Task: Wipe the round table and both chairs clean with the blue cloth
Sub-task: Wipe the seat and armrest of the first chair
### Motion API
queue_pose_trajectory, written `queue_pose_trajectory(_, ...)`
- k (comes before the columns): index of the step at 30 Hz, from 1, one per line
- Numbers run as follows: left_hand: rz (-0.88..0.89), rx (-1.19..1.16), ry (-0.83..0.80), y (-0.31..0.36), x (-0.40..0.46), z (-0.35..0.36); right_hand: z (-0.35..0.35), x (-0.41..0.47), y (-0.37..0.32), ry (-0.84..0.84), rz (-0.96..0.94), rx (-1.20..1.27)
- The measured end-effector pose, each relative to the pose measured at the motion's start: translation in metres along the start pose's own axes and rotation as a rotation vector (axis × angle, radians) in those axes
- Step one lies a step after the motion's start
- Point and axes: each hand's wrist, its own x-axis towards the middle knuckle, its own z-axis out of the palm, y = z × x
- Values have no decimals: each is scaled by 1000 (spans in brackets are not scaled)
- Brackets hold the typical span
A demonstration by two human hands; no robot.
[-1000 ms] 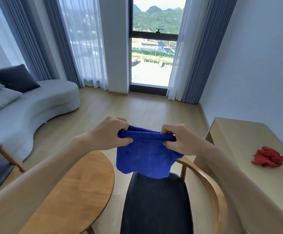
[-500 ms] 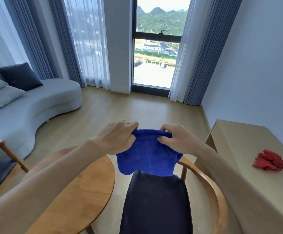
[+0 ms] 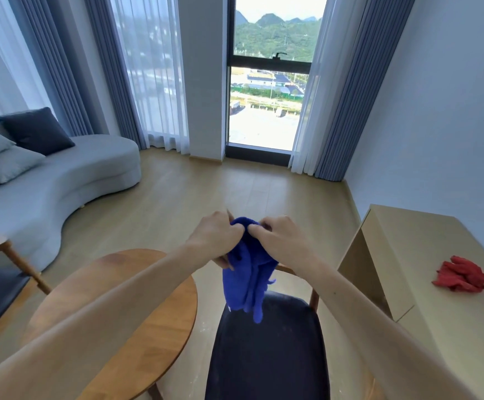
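Hands meet up in the air, knuckle to knuckle: the left hand (image 3: 216, 236) and the right hand (image 3: 277, 241) both pinch the bunched top edge of the bright blue terry cloth (image 3: 246, 280), fingers curled tight into the fabric. It hangs down in loose folds, gathered narrow, its lowest corner dangling over the back of the dark-cushioned wooden chair (image 3: 266, 353) straight below (whether it touches the seat cannot be told from this angle). Just left of that chair sits the round honey-coloured wooden table (image 3: 154, 319), and the left forearm stretches across it, hiding a good share of the top. At the far left edge, a second wooden chair with a dark seat (image 3: 1, 287) pokes into view, only its armrest, one post and part of the cushion showing. Over on the right stands a pale beige desk (image 3: 437, 284) against the wall, with a crumpled red rag (image 3: 461, 277) lying on it, well apart from the hands. Further back, a curved grey sofa (image 3: 47, 194) carries grey and navy cushions, and blue-grey curtains (image 3: 347, 90) frame a tall window (image 3: 266, 111).
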Motion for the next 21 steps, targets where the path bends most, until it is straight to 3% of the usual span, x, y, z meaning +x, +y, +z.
queue_pose_trajectory(3, -120, -396, -174, 5, -7, -10, -7, -7, -6, -160, -42, 119)
queue_pose_trajectory(7, -213, -675, -418, 3, -18, -23, -11, -12, -4, -290, -184, -44)
queue_pose_trajectory(10, -91, -606, -424, -4, -23, -26, -19, -12, -1, -210, -220, -80)
queue_pose_trajectory(15, 298, -149, -92, -37, -27, -26, -45, -17, -1, -169, -283, 50)
queue_pose_trajectory(19, 313, -242, -379, -52, -33, -5, -61, -23, -8, -270, -349, 231)
queue_pose_trajectory(21, 334, -316, -408, -54, -36, 9, -67, -23, -10, -235, -396, 218)
